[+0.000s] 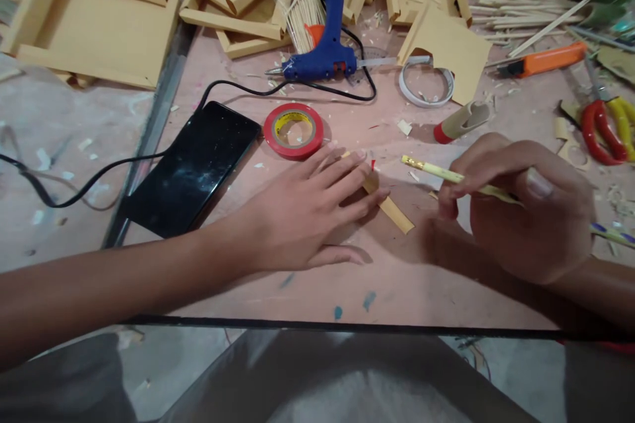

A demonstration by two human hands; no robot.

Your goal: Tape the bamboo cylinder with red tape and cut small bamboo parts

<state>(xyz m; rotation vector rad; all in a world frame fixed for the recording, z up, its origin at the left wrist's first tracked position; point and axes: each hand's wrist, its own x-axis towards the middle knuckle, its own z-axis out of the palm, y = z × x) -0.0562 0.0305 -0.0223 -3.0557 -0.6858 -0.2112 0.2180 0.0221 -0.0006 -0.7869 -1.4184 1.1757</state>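
Observation:
My left hand (317,205) lies flat on the table with its fingers spread. Under its fingertips is a narrow strip of tan cardboard (397,216), one end sticking out toward me. My right hand (530,205) is raised over the table on the right, its fingers closed round a pale yellow pencil (441,173). The eraser end of the pencil points left, toward the strip. A roll of red tape (294,131) lies just beyond my left fingers. Behind my right hand, a short cardboard tube (464,122) with a red end rests on the table.
A black phone (196,168) lies left of the tape. Farther back are a blue glue gun (317,46) with its cord, a white ring (426,82), cardboard trays (99,20) and wooden sticks (520,10). An orange cutter (553,59) and red-handled pliers (602,132) lie at right.

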